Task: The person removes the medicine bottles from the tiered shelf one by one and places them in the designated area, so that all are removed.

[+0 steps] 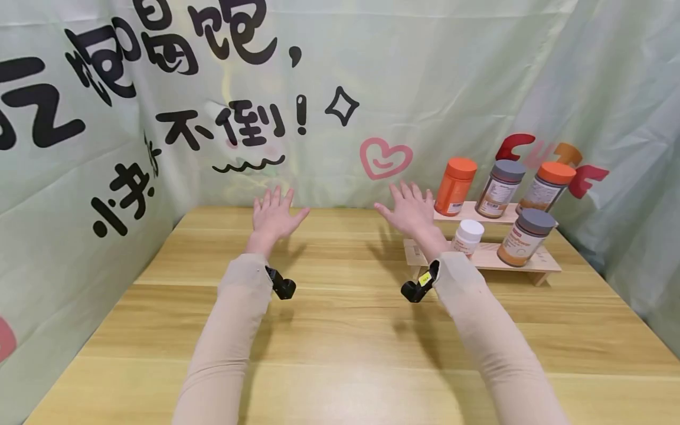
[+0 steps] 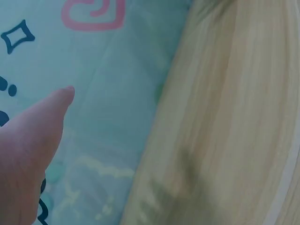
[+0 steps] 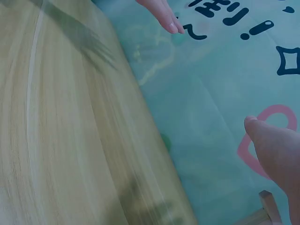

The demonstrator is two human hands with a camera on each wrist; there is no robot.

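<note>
Bottles are standing on the stepped wooden rack (image 1: 536, 267) at the far right of the bench (image 1: 340, 330), and the small white bottle (image 1: 468, 236) on the lower step is sitting just beside my right hand (image 1: 411, 211). I am holding both hands up over the bench, palms down, fingers spread and straight, gripping nothing. My left hand (image 1: 273, 213) is hovering well apart from the rack, towards the far middle of the bench, close to the green printed backdrop (image 1: 372, 88).

Behind the white bottle, a grey-capped bottle (image 1: 526, 237) is leaning on the same step. On the upper step an orange bottle (image 1: 455, 186), another grey-capped bottle (image 1: 500, 189) and an orange-capped bottle (image 1: 547, 188) are standing in a row.

I am judging the risk to lie on my right side. The bottles are crowded close and look tilted, so a sideways sweep of my right wrist or sleeve (image 1: 478, 307) could be knocking the white bottle off its step, or pushing it into its grey-capped neighbour. The narrow rack could also be shifting if I am catching its near edge.
</note>
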